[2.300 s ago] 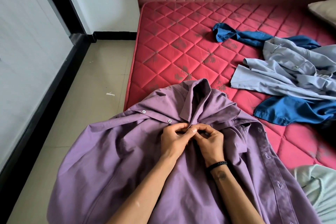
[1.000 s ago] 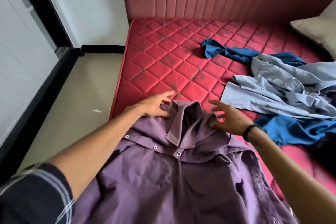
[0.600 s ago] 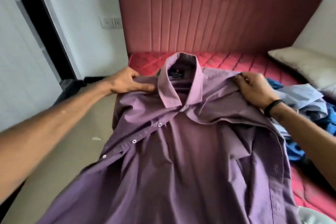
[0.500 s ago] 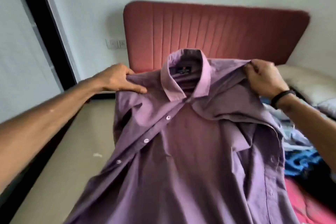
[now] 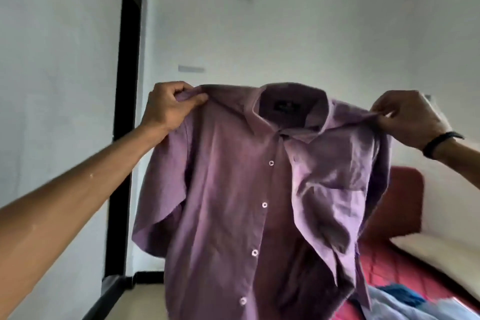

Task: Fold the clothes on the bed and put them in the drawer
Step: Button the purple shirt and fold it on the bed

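Note:
A purple button-up shirt [image 5: 233, 202] hangs in the air in front of me, its front and white buttons facing me and its collar at the top. My left hand [image 5: 168, 106] pinches its left shoulder seam. My right hand [image 5: 407, 117], with a black band on the wrist, pinches the right shoulder. Both sleeves droop at the sides. The shirt's lower hem is out of frame. No drawer is in view.
The red quilted bed [image 5: 384, 270] shows at the lower right behind the shirt, with its red headboard [image 5: 397, 205], a pale pillow [image 5: 441, 254] and light blue and dark blue clothes [image 5: 405, 301] on it. A black door frame [image 5: 124, 112] stands at the left.
My hands left the button placket, took the shirt by its shoulders and raised it off the bed to head height. The view tilted up toward the wall.

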`<action>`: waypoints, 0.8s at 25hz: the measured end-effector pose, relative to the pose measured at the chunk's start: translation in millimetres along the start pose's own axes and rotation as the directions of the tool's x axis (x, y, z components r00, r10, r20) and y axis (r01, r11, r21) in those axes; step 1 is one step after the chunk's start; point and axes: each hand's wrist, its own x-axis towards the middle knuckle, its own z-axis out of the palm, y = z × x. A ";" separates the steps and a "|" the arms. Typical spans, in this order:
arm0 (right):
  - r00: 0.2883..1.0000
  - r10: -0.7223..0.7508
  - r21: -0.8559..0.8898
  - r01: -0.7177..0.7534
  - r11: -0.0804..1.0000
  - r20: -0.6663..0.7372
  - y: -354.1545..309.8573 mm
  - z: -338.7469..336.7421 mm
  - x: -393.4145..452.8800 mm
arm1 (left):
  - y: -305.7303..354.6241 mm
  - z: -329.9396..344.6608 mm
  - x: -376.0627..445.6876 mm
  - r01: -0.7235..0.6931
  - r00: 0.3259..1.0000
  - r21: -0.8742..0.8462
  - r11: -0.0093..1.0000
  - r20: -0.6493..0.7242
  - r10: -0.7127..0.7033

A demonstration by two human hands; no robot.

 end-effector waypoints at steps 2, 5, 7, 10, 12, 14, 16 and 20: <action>0.997 0.032 -0.160 -0.044 0.986 -0.077 -9.0 -24.9 10.0 | 29.5 -7.1 17.3 -0.129 0.991 0.125 0.984 -0.027 0.133; 0.960 0.277 -0.137 -0.279 0.950 -0.032 -29.4 -57.6 22.7 | 75.5 -15.4 36.0 -0.229 0.964 0.286 0.930 -0.065 0.257; 0.901 0.426 0.127 -0.433 0.892 0.080 -46.7 -85.8 37.5 | 103.5 -24.6 43.1 -0.263 0.944 0.391 0.882 -0.082 0.318; 0.842 0.477 0.442 -0.538 0.718 0.250 -63.8 -138.6 54.3 | 142.8 -48.1 61.4 -0.225 0.928 0.437 0.871 -0.175 0.328; 0.863 0.454 0.522 -0.497 0.693 0.219 -81.4 -177.9 67.6 | 170.1 -71.0 84.9 -0.251 0.906 0.432 0.866 -0.209 0.367; 0.926 0.377 0.443 -0.340 0.830 0.004 -106.2 -218.7 87.9 | 203.5 -100.9 115.4 -0.267 0.900 0.392 0.881 -0.225 0.373; 0.966 0.200 0.261 -0.154 0.953 -0.161 -118.4 -244.3 114.2 | 231.4 -124.7 140.3 -0.190 0.946 0.370 0.910 -0.180 0.271; 0.983 0.173 0.023 -0.175 0.984 0.063 -120.0 -222.9 134.6 | 217.1 -117.7 164.7 0.024 0.997 0.395 0.918 0.060 -0.052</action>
